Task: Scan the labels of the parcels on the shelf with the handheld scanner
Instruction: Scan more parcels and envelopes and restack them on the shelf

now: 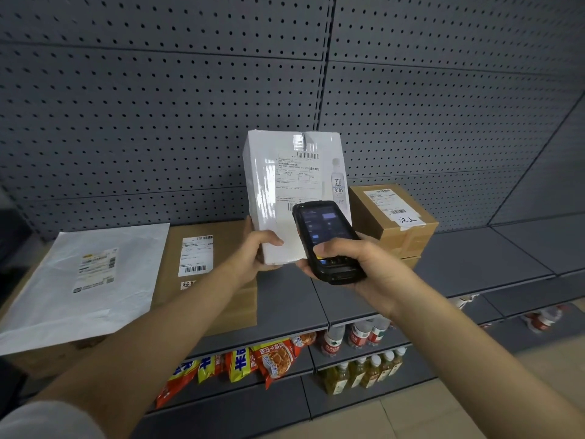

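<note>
My left hand [253, 251] grips the lower left corner of a white wrapped parcel [285, 172] and holds it upright above the grey shelf [474, 261], its printed label facing me. My right hand [357, 264] holds a black handheld scanner [326, 239] with a lit screen, its top end just in front of the barcode at the label's lower edge. On the shelf lie a white poly mailer [85, 280] at the left, a flat brown carton [202, 261] beside it, and a small brown box [395, 217] at the right, each with a label.
A grey pegboard wall [158, 106] backs the shelf. Lower shelves hold snack packets [253, 362] and drink bottles [364, 353]. The shelf's right part [522, 248] is bare metal.
</note>
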The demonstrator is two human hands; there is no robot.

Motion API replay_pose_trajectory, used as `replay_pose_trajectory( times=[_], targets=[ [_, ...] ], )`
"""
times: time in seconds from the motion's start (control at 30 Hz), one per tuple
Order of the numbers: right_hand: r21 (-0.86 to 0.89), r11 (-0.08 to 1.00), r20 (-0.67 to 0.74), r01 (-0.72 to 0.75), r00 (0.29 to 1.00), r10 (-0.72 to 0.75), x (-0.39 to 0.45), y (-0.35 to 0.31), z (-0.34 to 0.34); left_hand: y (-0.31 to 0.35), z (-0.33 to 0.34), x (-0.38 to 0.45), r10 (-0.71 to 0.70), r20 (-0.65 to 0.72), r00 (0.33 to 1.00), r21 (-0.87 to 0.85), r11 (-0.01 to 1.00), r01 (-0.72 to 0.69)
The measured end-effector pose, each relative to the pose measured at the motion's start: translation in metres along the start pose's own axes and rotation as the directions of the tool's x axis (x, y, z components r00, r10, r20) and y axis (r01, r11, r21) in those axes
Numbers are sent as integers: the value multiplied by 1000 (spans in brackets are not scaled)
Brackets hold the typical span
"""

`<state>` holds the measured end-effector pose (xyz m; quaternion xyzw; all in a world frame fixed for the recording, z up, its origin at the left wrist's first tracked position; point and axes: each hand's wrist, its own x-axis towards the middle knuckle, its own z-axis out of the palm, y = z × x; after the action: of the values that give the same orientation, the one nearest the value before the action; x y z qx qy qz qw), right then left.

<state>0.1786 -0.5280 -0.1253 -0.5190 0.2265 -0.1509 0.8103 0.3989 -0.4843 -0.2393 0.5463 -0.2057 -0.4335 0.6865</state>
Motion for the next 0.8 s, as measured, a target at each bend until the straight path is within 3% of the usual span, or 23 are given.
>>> replay_pose_trajectory(
  times=[0.23,0.47,0.8],
  targets=[
    [-276,961,-289,-11,955,-72,41,30,-56,-12,15,4,-340,-77,937,-128,936,329],
    [-183,972,-352,-145,933,73,67,59,-120,-39,24,26,-515,-90,853,-231,843,485],
    [-213,932,-345,-293,915,209,118,79,-185,-90,30,77,-599,-160,785,-200,798,568]
  ],
)
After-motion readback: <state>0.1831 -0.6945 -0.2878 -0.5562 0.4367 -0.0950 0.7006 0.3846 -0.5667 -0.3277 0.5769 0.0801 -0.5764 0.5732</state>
